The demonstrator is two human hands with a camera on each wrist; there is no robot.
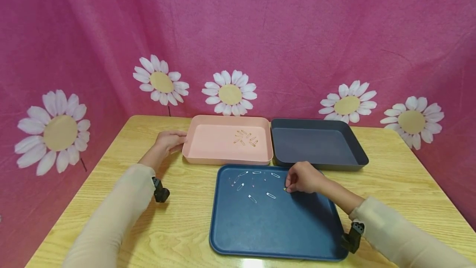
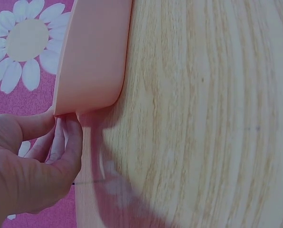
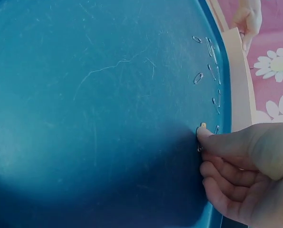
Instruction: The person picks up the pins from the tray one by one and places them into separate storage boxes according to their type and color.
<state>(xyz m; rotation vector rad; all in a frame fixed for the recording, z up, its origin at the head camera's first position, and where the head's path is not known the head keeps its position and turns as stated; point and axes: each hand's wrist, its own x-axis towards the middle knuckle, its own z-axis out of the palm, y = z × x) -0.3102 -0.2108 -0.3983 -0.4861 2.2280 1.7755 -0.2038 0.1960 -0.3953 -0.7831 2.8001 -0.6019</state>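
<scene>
My left hand (image 1: 170,140) grips the left end of the pink tray (image 1: 223,160). In the left wrist view, its thumb and fingertips meet at the tray's rim (image 2: 91,97). Over the blue tray (image 1: 275,230), near its upper right part, my right hand (image 1: 303,178) pinches a gold safety pin (image 3: 203,125) between thumb and fingers; the thumb hides part of the pin. Several silver safety pins, such as one silver safety pin (image 1: 270,195), lie spread over the far half of the blue tray. Inside the pink tray, several gold safety pins (image 1: 248,135) lie toward the right side.
A dark grey tray (image 1: 316,144) stands to the right of the pink one, with nothing visible in it. All three trays are on a wooden table (image 1: 178,222). Behind the table hangs a pink cloth (image 1: 260,32) with daisies.
</scene>
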